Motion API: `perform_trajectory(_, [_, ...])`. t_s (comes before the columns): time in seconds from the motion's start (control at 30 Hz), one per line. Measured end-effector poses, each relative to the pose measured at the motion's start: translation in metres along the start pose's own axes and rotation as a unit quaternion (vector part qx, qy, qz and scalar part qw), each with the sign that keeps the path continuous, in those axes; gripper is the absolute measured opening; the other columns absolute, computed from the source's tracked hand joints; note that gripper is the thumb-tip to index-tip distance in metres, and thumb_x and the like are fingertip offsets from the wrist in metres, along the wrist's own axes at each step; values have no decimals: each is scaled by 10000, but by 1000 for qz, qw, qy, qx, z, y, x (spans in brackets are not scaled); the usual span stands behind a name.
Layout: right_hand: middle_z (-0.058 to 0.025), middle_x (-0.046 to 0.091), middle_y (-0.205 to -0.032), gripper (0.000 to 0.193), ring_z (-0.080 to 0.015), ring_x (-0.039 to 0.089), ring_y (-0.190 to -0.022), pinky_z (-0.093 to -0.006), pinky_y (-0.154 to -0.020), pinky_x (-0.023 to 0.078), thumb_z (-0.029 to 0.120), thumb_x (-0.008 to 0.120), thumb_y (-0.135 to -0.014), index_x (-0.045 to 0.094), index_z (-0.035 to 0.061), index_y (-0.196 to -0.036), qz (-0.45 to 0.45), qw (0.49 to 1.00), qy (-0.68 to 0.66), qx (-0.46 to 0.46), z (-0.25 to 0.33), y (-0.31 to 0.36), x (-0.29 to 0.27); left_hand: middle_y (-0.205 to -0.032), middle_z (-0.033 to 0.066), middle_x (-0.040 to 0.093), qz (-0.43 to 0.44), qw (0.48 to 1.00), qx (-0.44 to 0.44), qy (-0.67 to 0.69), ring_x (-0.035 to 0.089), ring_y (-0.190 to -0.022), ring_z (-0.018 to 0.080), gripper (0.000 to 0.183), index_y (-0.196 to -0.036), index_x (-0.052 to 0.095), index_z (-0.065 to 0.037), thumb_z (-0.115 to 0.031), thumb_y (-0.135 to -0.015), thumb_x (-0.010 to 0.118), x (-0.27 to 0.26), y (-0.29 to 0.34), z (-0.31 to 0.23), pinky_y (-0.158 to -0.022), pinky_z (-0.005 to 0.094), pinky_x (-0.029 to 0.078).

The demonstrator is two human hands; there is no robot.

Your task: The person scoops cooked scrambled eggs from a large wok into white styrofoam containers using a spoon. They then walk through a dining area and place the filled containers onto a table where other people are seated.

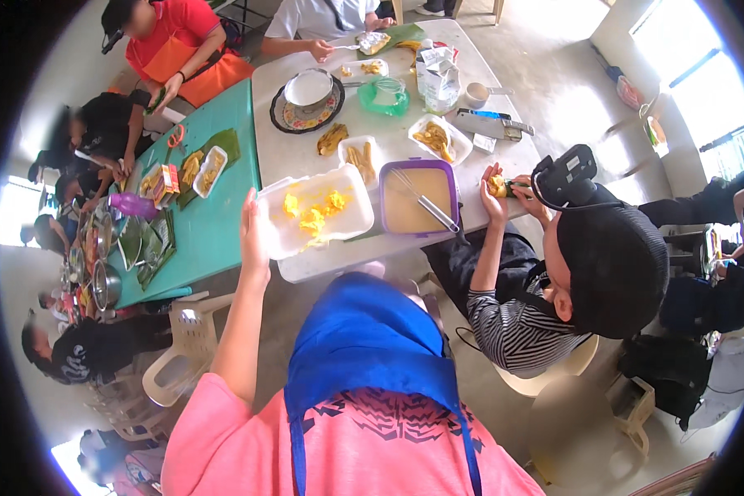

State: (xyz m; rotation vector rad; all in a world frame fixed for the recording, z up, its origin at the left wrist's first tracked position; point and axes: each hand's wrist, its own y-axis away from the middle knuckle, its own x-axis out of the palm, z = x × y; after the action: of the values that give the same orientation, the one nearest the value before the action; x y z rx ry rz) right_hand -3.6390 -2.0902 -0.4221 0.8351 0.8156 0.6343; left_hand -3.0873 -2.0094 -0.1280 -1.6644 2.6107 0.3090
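My left hand [255, 238] grips the left edge of a white foam tray [273, 236], thumb along its side. The tray is raised over the near edge of the white table and tilted toward me. Bright yellow crumbly lumps [312, 219] are scattered in it. My right hand does not show. Just right of the tray, a purple tub [383, 225] holds a cream-coloured liquid, with a metal whisk [436, 213] resting across it. Behind the held tray, a smaller foam tray [370, 175] carries yellow-brown strips of food.
A person in stripes [512, 322] sits close on my right. Farther off stand a foam tray of strips [463, 150], a large knife [484, 124], a green bag [384, 97] and a bowl on a patterned plate [307, 88]. A green table [198, 248] adjoins at left, with chairs [186, 351] below.
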Motion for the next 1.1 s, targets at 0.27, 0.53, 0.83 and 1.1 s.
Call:
perform_trajectory(0.27, [-227, 611, -1100, 485, -362, 599, -1001, -469, -858, 480, 337, 556, -814, 519, 63, -1212, 4, 1000, -2, -13, -9, -9, -30, -1452, 87, 360, -36, 999, -13, 2, 335, -1341, 203, 534, -1422, 344, -57, -367, -991, 396, 11, 39, -4, -1101, 339, 269])
perform_trajectory(0.53, [-237, 602, -1119, 498, -370, 597, -1006, -472, -858, 480, 348, 562, -810, 513, 63, -1216, -13, 1000, 3, 20, -72, 8, -20, -1414, 90, 392, -2, 999, -3, 51, 358, -1307, 200, 519, -1418, 361, -90, -383, -992, 401, 0, 26, 13, -1071, 321, 284])
perform_trajectory(0.83, [-249, 592, -1141, 514, -379, 595, -1012, -475, -857, 479, 361, 568, -806, 505, 63, -1220, -100, 979, 167, 62, -252, -2, 18, -1488, 93, 305, -19, 984, -76, 158, 285, -1367, 203, 563, -1438, 298, -34, -387, -1001, 336, -94, 19, 60, -1128, 353, 201])
perform_trajectory(1.1, [-137, 637, -825, 202, -280, 638, -804, -382, -689, 513, 180, 505, -816, 651, 40, -817, 15, 824, 488, -287, 107, -24, 84, -1479, 91, 318, -38, 987, -78, 134, 307, -1351, 195, 534, -1429, 315, -31, -353, -1005, 354, -170, 50, 112, -1115, 348, 227])
